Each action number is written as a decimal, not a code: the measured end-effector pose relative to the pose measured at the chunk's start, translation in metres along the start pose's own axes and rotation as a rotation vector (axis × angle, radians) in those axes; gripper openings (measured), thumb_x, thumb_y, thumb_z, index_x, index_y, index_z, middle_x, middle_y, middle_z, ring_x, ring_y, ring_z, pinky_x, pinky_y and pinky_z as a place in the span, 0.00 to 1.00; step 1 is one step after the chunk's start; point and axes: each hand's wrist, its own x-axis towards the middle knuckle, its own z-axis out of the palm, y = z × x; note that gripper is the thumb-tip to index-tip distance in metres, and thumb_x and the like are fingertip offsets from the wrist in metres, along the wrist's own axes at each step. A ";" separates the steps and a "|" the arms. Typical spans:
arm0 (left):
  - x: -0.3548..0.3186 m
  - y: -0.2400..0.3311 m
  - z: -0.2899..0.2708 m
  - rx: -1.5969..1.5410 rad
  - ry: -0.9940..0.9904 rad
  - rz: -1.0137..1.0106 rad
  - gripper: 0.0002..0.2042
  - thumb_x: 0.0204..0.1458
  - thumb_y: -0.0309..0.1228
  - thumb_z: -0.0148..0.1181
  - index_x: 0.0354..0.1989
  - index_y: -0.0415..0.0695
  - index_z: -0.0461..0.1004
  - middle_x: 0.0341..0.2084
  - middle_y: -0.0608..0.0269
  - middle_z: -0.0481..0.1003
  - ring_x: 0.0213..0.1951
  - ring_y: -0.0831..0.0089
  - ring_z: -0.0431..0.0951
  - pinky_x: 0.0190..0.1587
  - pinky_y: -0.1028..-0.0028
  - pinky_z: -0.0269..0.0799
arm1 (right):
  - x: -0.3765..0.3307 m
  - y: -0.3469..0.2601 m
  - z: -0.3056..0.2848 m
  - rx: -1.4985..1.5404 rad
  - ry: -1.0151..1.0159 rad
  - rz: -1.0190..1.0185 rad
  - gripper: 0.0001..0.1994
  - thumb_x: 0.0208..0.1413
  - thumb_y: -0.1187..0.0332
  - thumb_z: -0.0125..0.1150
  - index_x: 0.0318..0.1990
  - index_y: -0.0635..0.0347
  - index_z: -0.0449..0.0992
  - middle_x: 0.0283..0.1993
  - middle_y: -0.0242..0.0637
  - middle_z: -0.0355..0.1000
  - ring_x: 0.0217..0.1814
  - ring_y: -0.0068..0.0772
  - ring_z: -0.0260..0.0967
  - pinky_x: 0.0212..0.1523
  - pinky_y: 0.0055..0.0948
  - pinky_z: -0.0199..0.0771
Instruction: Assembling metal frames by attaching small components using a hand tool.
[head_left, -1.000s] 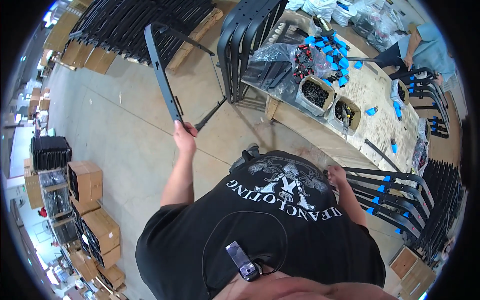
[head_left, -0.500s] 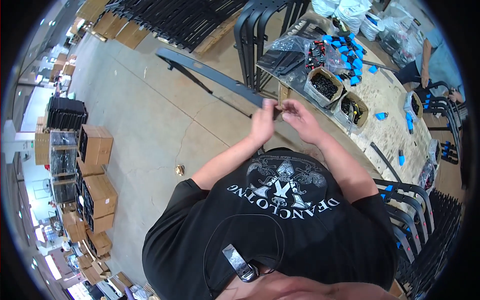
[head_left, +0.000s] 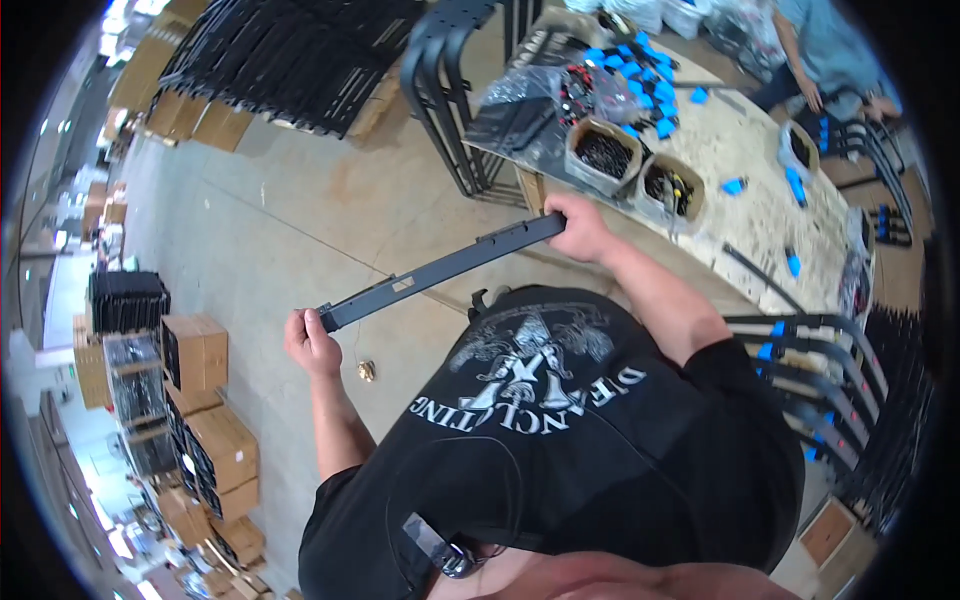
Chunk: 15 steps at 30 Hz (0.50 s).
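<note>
The left hand [head_left: 312,343] and right hand [head_left: 580,226] each clasp one end of the black metal bar [head_left: 440,270], its long axis apparently rising toward the workbench [head_left: 760,215]

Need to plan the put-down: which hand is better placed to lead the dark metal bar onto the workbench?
Right, probably. The right hand grips the bar at the end nearest the workbench. The left hand holds the far end, out over the floor.

A bare concrete floor [head_left: 280,210] spreads wide. Brown cardboard boxes [head_left: 205,420] stack along the left, black metal frames [head_left: 300,50] pile at the top, and a workbench [head_left: 760,200] stands right.
</note>
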 end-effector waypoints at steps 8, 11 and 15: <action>0.056 0.074 0.078 -0.404 -0.148 0.138 0.17 0.61 0.24 0.56 0.19 0.41 0.61 0.16 0.73 0.60 0.23 0.83 0.56 0.24 0.76 0.52 | -0.095 -0.027 -0.088 0.064 0.214 0.346 0.12 0.39 0.76 0.68 0.31 0.58 0.70 0.26 0.36 0.65 0.29 0.31 0.63 0.32 0.32 0.66; 0.072 0.091 0.130 -0.550 -0.290 0.059 0.18 0.61 0.25 0.57 0.18 0.41 0.61 0.16 0.74 0.60 0.23 0.84 0.56 0.24 0.76 0.51 | -0.126 -0.045 -0.118 -0.059 0.418 0.316 0.13 0.39 0.77 0.67 0.32 0.59 0.70 0.25 0.34 0.64 0.30 0.25 0.62 0.32 0.29 0.66; 0.075 0.111 0.207 -0.628 -0.419 0.053 0.19 0.61 0.28 0.59 0.17 0.41 0.62 0.16 0.74 0.61 0.23 0.83 0.57 0.25 0.75 0.51 | -0.158 -0.056 -0.152 -0.125 0.546 0.464 0.12 0.41 0.77 0.66 0.32 0.60 0.70 0.25 0.34 0.63 0.30 0.24 0.61 0.31 0.28 0.65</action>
